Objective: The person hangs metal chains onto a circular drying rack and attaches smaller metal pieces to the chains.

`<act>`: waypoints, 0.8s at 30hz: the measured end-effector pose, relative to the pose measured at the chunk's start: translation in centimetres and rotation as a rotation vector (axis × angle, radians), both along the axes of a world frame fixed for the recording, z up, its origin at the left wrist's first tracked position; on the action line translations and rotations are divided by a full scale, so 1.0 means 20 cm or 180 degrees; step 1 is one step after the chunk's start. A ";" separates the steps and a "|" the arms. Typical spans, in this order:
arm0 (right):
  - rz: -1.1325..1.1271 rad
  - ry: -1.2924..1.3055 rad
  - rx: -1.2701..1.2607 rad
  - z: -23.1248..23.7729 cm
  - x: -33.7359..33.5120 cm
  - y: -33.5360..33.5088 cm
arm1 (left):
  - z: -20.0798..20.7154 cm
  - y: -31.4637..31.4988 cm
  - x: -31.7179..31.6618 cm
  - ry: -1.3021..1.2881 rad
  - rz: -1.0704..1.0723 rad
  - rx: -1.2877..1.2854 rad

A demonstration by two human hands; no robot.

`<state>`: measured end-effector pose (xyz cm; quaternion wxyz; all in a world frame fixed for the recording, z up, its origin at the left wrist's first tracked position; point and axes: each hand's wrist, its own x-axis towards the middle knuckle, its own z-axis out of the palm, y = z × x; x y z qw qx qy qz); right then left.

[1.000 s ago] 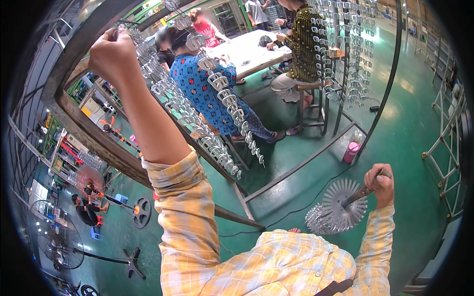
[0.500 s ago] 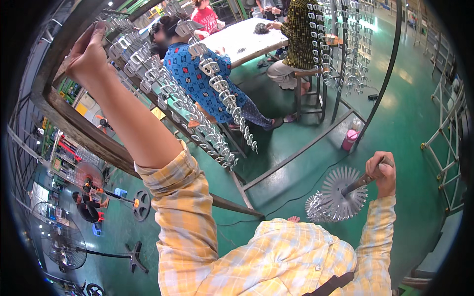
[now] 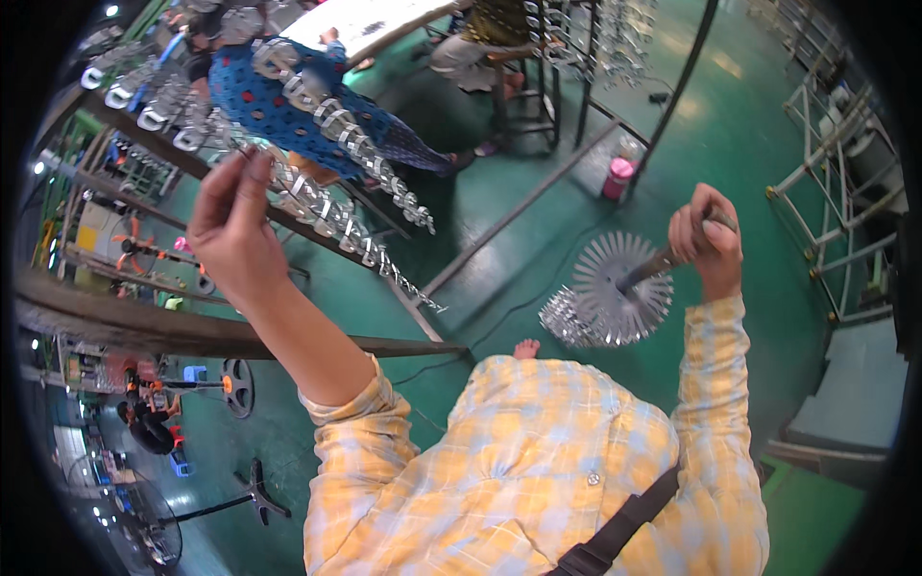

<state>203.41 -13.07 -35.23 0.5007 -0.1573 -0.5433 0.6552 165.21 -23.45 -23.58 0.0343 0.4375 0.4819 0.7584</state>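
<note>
My left hand (image 3: 235,216) is raised at the left, its thumb and fingertips pinched together beside hanging strands of silvery metal loops (image 3: 331,216). Whatever lies in the pinch, if anything, is too small to make out. A second strand of metal loops (image 3: 336,125) hangs further from me. My right hand (image 3: 709,235) is closed round a brown rod (image 3: 663,261). On the rod's lower end is a round grey metal disc (image 3: 603,278) with slits all round its rim. Behind the disc shows a bunch of shiny metal pieces (image 3: 569,317).
A dark frame bar (image 3: 144,312) crosses below my left forearm. Past the strands, a person in a blue patterned top (image 3: 245,86) sits by a white-topped table (image 3: 370,21). A pink bottle (image 3: 618,178) stands by a rack post. Floor fans (image 3: 240,389) stand left; metal racking (image 3: 816,221) is at right.
My left hand has come down from the upper frame bar, nearer to me and beside the strands. My right hand still grips the rod with its disc. The whole view has shifted.
</note>
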 end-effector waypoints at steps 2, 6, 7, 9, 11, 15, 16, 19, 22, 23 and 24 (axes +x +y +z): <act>-0.0044 -0.0056 -0.0006 0.00 -0.01 0.01 | -0.19 -0.02 0.07 -0.0074 -0.0161 -0.0255; 0.0044 -0.0054 0.0083 0.00 0.00 0.02 | -0.54 -0.01 0.22 -0.0126 -0.1015 -0.1213; 0.0080 -0.0056 0.0090 0.01 0.00 0.02 | -0.65 0.00 0.25 -0.0183 -0.1207 -0.1296; 0.0091 -0.0067 0.0087 0.01 0.00 0.01 | -0.88 0.05 0.32 -0.0263 -0.1521 -0.1443; 0.0112 -0.0076 0.0084 0.01 0.01 0.01 | -1.07 0.08 0.40 -0.0288 -0.1710 -0.1577; 0.0209 -0.0067 0.0138 0.01 -0.01 0.02 | -1.43 0.13 0.51 0.0002 -0.1906 -0.1740; 0.0230 -0.0067 0.0135 0.01 -0.01 0.02 | -1.49 0.14 0.53 -0.0017 -0.1909 -0.1734; 0.0225 -0.0077 0.0321 -0.01 -0.01 0.03 | -1.57 0.17 0.61 0.0847 -0.1957 -0.1991; 0.0227 -0.0123 0.0332 0.00 -0.01 0.03 | -1.64 0.19 0.65 0.0970 -0.2105 -0.2159; 0.0221 -0.0135 0.0332 0.00 -0.01 0.03 | -1.65 0.19 0.66 0.0988 -0.2127 -0.2244; 0.0210 -0.0132 0.0343 0.00 -0.01 0.03 | -1.66 0.20 0.67 0.0979 -0.2135 -0.2239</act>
